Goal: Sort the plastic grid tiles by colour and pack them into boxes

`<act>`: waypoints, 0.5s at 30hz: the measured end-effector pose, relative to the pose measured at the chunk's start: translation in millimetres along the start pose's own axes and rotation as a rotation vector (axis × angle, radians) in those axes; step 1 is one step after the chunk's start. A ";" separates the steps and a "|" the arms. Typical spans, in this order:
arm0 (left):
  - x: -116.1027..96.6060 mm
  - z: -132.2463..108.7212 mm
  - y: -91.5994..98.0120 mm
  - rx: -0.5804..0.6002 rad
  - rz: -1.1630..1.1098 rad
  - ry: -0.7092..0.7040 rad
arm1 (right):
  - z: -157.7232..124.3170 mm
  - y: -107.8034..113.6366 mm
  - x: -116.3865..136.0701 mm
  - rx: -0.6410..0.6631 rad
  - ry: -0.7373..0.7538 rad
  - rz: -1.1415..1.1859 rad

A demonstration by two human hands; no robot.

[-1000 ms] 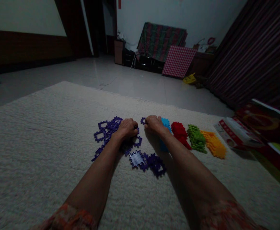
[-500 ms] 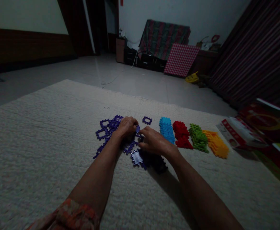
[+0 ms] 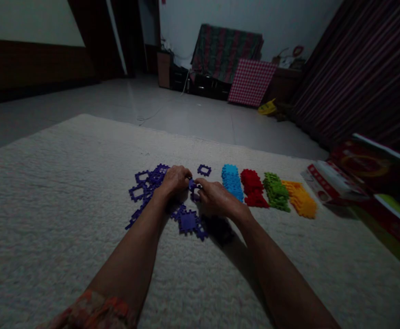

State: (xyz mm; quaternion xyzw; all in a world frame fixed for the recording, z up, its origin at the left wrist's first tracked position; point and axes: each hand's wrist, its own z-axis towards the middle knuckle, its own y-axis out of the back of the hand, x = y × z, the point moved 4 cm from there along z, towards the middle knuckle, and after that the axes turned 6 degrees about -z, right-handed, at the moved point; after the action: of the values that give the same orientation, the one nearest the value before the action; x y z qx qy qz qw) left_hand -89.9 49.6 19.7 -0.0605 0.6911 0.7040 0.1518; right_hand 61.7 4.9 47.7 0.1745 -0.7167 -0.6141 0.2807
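Note:
Over a spread of purple interlocking plastic tiles (image 3: pixel 138 192), my left hand (image 3: pixel 176 179) is closed with its fingertips on a small purple tile (image 3: pixel 191 183). Just to its right, my right hand (image 3: pixel 215 196) pinches a purple open-frame tile (image 3: pixel 196 193) between thumb and fingers. The two held pieces meet or nearly meet; whether they are joined I cannot tell. Nearer to me lies a solid purple square tile (image 3: pixel 188 221) with notched edges. One loose purple frame (image 3: pixel 204 170) rests beyond my hands. Dark pieces (image 3: pixel 220 230) lie in shadow beneath my right wrist.
Sorted rows of blue tiles (image 3: pixel 232 183), red tiles (image 3: pixel 254 188), green tiles (image 3: pixel 276 192) and yellow tiles (image 3: pixel 300 199) run to the right on the pale mat (image 3: pixel 66 183). Boxes (image 3: pixel 337 183) stand at the mat's right side. Tiled floor (image 3: pixel 118 103) lies beyond.
The view has turned slightly, so the scene sits further left. My hands stay close together over the purple tiles, with the right fingers shifted slightly on the frame piece.

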 end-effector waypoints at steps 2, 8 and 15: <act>1.0 1.3 -1.7 0.000 0.003 -0.014 | 1.3 -4.2 -3.3 -0.006 -0.050 -0.016; 4.7 3.8 -6.7 -0.035 0.007 -0.022 | 0.3 -6.2 1.2 -0.079 -0.144 -0.089; 2.0 2.3 -5.7 -0.027 0.040 0.001 | -2.0 -7.1 6.3 0.033 -0.040 -0.067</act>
State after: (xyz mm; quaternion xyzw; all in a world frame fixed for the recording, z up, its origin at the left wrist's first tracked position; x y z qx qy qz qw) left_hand -89.8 52.2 13.8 -0.0491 0.6827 0.7162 0.1363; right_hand 57.3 -1.8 42.1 0.1907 -0.7261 -0.6145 0.2425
